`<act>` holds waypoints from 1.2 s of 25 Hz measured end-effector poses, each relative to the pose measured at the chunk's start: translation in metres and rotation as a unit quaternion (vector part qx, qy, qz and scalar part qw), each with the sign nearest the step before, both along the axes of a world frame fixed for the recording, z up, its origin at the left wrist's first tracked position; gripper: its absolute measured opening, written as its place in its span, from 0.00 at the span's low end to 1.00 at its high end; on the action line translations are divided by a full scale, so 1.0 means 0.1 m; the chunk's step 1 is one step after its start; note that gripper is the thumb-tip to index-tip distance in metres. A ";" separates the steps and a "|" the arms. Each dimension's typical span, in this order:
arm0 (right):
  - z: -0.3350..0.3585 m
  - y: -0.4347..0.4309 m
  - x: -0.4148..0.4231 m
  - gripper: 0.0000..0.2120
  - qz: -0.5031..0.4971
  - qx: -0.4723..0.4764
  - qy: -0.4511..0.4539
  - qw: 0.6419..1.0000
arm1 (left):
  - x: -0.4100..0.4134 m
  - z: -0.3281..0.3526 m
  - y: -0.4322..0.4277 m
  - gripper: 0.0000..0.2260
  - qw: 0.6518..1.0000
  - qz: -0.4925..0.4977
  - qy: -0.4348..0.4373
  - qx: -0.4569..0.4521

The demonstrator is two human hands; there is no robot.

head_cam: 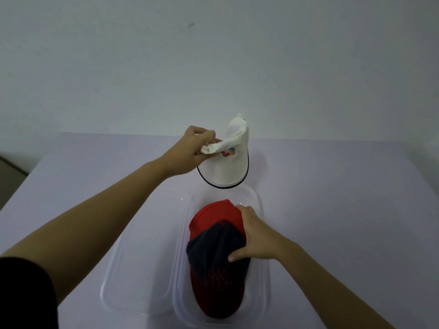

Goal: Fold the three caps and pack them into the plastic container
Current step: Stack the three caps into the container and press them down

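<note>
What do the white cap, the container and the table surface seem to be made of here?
White cap: soft woven fabric, likely cotton; the crown crumples in the left hand, while the dark-edged brim keeps its curve, so it is probably stiffened.
Container: clear, glossy plastic; the table shows through its walls.
Table: smooth, matte, pale lilac; laminate or a covering, cannot tell.

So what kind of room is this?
Hard to say: probably a plain indoor room. There's only a bare wall, a pale table and a clear plastic container with caps inside.
</note>
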State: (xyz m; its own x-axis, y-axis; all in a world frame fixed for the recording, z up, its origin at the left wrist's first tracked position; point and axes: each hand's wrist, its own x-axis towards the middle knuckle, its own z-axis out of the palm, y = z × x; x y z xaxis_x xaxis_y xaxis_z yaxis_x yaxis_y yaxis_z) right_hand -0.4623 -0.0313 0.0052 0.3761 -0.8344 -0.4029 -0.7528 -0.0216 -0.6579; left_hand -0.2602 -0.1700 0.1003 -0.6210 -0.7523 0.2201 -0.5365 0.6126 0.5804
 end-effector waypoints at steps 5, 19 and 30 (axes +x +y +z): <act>0.12 0.21 0.05 0.59 0.046 -0.062 -0.017 0.997 | 0.07 -0.45 0.13 0.18 0.988 -0.113 -0.103 0.003; 0.03 0.39 0.01 0.57 0.046 -0.095 -0.017 0.994 | -0.09 -0.43 0.36 0.10 0.967 -0.136 -0.092 0.195; 0.03 0.10 -0.21 0.49 0.037 -0.028 -0.100 0.994 | -0.14 -1.16 0.22 0.15 0.904 -0.087 -0.101 0.407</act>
